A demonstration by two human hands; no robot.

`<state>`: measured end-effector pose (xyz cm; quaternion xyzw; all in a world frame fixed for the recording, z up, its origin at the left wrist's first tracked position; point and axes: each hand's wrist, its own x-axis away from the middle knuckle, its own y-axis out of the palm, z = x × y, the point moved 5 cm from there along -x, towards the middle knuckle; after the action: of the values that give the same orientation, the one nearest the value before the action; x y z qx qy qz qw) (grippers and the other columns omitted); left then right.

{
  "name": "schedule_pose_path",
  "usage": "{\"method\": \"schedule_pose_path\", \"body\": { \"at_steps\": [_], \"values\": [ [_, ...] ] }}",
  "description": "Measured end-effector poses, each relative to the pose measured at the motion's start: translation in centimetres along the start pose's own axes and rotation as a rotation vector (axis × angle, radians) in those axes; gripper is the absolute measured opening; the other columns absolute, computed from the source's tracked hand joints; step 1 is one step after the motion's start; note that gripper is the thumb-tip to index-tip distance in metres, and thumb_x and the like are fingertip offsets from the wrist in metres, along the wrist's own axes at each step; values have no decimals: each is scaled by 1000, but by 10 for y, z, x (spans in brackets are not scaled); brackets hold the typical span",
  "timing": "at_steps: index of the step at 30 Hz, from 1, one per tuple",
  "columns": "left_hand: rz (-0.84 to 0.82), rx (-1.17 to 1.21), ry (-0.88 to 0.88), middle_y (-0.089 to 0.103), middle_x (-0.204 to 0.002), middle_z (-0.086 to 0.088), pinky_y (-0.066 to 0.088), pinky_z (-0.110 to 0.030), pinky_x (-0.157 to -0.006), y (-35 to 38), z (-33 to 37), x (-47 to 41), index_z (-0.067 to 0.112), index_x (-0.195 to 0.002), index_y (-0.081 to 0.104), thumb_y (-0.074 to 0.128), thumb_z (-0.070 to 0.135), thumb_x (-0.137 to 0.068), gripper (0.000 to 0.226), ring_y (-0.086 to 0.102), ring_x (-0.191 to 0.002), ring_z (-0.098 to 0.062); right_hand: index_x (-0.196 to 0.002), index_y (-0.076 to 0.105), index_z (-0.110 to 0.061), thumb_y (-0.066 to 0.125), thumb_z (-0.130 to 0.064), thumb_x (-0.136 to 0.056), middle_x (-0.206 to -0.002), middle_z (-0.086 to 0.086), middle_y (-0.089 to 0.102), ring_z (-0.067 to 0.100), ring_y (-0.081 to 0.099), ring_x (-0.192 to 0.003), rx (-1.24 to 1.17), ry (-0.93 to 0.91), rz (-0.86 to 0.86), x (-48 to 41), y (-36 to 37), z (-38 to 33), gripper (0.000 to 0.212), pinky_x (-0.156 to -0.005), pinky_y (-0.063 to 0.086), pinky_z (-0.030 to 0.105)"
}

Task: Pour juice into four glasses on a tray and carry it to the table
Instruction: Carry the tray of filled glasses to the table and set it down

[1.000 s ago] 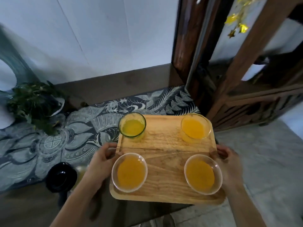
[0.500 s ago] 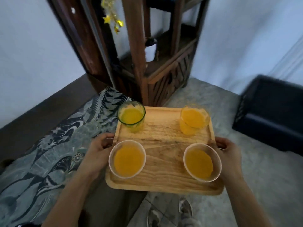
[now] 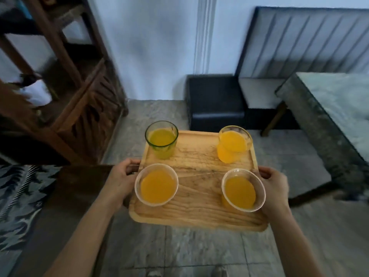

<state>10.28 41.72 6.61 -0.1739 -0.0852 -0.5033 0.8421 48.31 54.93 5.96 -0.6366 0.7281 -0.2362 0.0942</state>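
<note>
I hold a wooden tray (image 3: 199, 168) level in the air over the stone floor. My left hand (image 3: 121, 180) grips its left edge and my right hand (image 3: 274, 186) grips its right edge. Several glasses of orange juice stand on it: a green-tinted glass (image 3: 161, 141) at the far left, a clear glass (image 3: 233, 142) at the far right, a clear glass (image 3: 156, 185) at the near left and a clear glass (image 3: 242, 191) at the near right. A marble-topped table (image 3: 337, 108) stands ahead to the right.
A dark wooden shelf unit (image 3: 65, 92) stands at the left. A black seat (image 3: 215, 100) and a grey padded bench (image 3: 299, 47) sit against the white wall ahead. The patterned cloth on the counter (image 3: 18, 198) lies at the left edge.
The view has swung to the right, away from the patterned counter and past the wooden shelf, with the tray held in both hands. The bench and the marble table have come into sight.
</note>
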Motion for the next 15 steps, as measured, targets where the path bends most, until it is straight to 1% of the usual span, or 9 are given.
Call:
{"method": "schedule_pose_path", "body": {
  "at_steps": [3, 6, 8, 10, 13, 15],
  "values": [
    [-84, -56, 19, 78, -88, 4, 59, -32, -66, 85, 19, -15, 23, -99, 70, 82, 11, -83, 24, 75, -80, -14, -104, 73, -15, 73, -22, -90, -89, -2, 73, 15, 68, -84, -24, 48, 116, -20, -75, 31, 16, -74, 57, 37],
    [-185, -90, 47, 79, -86, 2, 58, -30, -58, 168, 39, -21, 22, -97, 72, 80, 8, -85, 20, 76, -77, -16, -103, 72, -15, 72, -22, -91, -86, -5, 71, 8, 64, -79, -34, 85, 232, -37, -145, 60, 14, -63, 49, 28],
    [-261, -120, 56, 79, -89, -1, 59, -35, -62, 228, 50, -24, 20, -98, 72, 78, 6, -86, 20, 75, -82, -24, -103, 72, -16, 71, -22, -91, -84, -6, 69, 6, 62, -77, -33, 120, 310, -45, -193, 82, 13, -59, 45, 25],
    [-325, -121, 63, 76, -95, -2, 58, -36, -64, 283, 61, -24, 22, -98, 70, 78, 4, -85, 23, 73, -86, -24, -102, 72, -16, 71, -21, -91, -85, -5, 70, 8, 63, -78, -45, 152, 373, -50, -234, 102, 13, -62, 48, 28],
    [-435, -157, 86, 74, -97, -3, 56, -29, -57, 368, 74, -21, 21, -99, 69, 78, 4, -86, 24, 72, -84, -19, -102, 73, -16, 70, -21, -90, -87, -3, 72, 15, 67, -83, -57, 213, 471, -57, -300, 131, 13, -74, 56, 38],
    [-503, -183, 111, 75, -94, 1, 57, -29, -55, 416, 84, -15, 23, -97, 69, 80, 5, -84, 25, 73, -78, -16, -101, 74, -17, 72, -22, -89, -86, -5, 72, 14, 68, -82, -69, 238, 538, -61, -337, 149, 13, -71, 56, 35]
  ]
}}
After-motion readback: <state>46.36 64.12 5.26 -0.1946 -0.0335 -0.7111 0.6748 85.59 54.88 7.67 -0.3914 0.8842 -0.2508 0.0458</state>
